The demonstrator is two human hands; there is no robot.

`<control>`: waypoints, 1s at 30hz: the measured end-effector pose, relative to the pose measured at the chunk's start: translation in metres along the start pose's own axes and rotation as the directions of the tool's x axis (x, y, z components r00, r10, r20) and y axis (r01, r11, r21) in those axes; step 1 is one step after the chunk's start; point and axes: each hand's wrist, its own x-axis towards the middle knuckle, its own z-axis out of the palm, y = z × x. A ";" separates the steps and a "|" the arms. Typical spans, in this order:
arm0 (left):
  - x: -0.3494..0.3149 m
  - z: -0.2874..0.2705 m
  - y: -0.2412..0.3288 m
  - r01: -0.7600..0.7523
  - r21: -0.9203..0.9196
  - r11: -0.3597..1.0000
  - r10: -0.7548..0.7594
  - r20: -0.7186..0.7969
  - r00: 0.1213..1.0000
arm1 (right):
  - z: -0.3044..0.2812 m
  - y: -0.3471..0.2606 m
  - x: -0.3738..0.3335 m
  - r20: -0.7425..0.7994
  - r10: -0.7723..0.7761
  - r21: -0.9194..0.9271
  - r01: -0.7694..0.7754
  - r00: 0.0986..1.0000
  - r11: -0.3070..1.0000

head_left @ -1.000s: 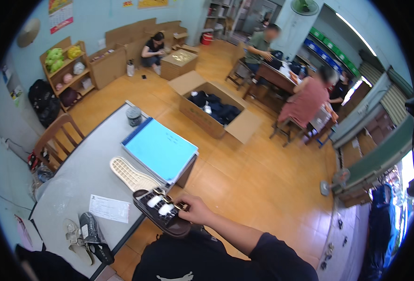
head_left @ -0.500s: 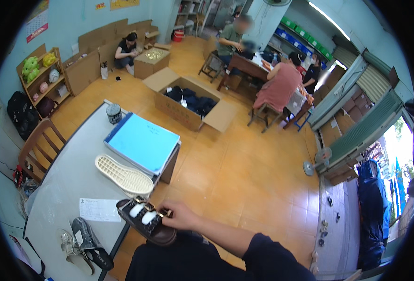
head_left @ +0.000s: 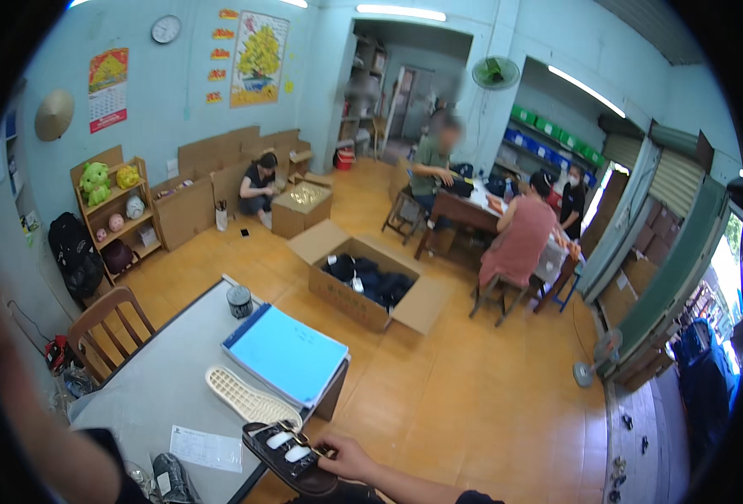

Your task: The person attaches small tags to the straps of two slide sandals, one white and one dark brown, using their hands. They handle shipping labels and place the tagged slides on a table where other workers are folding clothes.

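Leftward against right hand (head_left: 349, 459): sandal (head_left: 291, 458)

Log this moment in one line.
right hand: holding dark sandal | left hand: blurred, left edge | pale sole: on grey table

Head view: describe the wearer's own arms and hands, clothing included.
The right hand is ungloved, with no watch showing. Its forearm is bare up to a dark right sleeve, only a little of which is in view. The left forearm, also bare, ends at a dark left sleeve; this side is blurred near the picture's dark rim, so finer details can't be made out.
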 end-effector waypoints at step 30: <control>0.315 1.056 -0.503 -0.410 0.753 0.515 -0.517 0.654 0.552 | -0.721 0.289 0.018 -0.663 0.153 -0.008 -0.211 0.733 0.977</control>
